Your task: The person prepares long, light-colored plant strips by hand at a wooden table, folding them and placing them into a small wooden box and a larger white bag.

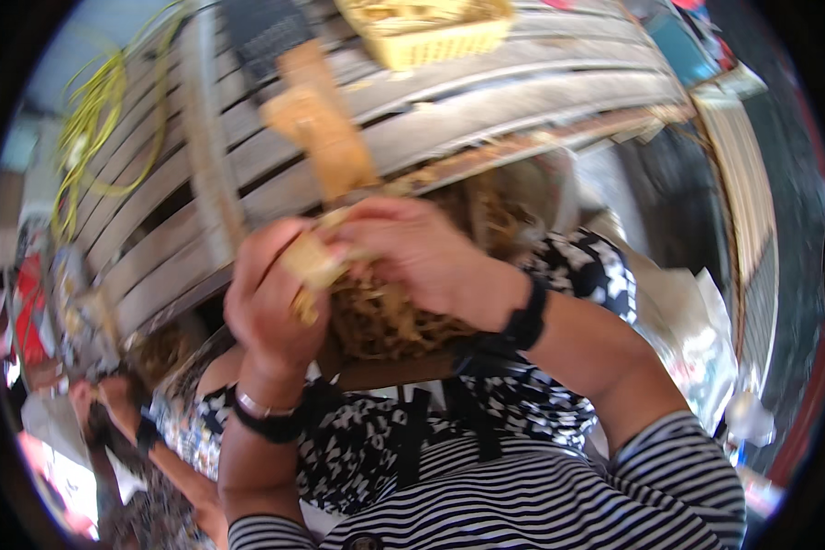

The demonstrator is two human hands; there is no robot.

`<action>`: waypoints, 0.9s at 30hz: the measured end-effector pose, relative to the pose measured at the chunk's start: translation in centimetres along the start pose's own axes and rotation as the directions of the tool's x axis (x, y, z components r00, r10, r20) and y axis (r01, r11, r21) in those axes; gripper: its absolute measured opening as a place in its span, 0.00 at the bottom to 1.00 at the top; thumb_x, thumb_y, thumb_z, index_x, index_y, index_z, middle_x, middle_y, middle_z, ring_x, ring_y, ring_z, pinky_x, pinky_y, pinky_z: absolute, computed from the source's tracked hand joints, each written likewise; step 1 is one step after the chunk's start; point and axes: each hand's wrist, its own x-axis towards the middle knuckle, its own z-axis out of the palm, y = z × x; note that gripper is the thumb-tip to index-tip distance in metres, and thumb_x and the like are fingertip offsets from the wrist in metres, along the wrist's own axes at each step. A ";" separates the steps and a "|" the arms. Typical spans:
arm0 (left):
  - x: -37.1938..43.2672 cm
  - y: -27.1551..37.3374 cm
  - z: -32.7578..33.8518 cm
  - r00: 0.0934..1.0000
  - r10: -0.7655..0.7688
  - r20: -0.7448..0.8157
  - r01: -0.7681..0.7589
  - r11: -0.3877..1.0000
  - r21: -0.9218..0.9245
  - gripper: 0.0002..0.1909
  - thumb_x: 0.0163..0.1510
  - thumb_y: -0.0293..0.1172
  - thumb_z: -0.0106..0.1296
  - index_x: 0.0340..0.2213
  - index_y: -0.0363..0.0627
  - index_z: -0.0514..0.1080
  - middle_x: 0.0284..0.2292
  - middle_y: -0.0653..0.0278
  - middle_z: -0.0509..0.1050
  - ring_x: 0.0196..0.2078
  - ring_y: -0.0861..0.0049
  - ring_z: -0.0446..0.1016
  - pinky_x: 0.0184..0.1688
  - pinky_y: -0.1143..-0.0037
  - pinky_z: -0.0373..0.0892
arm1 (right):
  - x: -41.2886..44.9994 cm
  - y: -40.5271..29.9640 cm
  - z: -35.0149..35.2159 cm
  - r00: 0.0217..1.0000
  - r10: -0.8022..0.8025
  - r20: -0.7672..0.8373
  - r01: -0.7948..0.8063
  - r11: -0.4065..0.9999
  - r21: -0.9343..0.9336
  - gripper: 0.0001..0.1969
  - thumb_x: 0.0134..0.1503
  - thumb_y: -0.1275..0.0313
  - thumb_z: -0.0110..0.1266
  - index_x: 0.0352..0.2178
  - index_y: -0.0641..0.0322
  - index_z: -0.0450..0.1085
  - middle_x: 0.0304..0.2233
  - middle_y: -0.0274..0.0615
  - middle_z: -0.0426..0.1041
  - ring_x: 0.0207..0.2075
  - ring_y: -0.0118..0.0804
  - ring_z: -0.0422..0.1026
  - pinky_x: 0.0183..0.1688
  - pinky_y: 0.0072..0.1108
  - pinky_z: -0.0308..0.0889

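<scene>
My left hand point(271, 295) is closed around a pale yellowish piece point(311, 261), whose material the blur hides. The fingers of my right hand point(419, 251) pinch the upper end of the same piece, close beside my left fingers. Below both hands, a box point(395, 371) on my lap holds a heap of tangled brown, dried-looking strips point(378, 316). Just beyond my fingers, an orange-brown wooden piece point(344, 155) extends from the edge of the slatted table.
A yellow plastic basket point(440, 48) with pale pieces stands on the slatted wooden table point(454, 130). A dark flat object point(265, 34) and a coiled yellow-green cord point(103, 117) lie further left. Another person's hands point(113, 399) are at lower left.
</scene>
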 end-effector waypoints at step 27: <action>0.3 -2.7 -2.3 0.797 -0.575 0.186 0.432 0.326 -0.841 0.04 0.51 0.22 0.52 0.28 0.31 0.73 0.35 0.61 0.72 0.23 0.86 0.66 0.25 0.86 0.63 | -0.9 -2.0 -0.9 0.994 0.106 0.028 -0.097 0.970 -0.223 0.15 0.57 0.63 0.51 0.21 0.62 0.68 0.14 0.25 0.59 0.14 0.15 0.49 0.16 0.11 0.44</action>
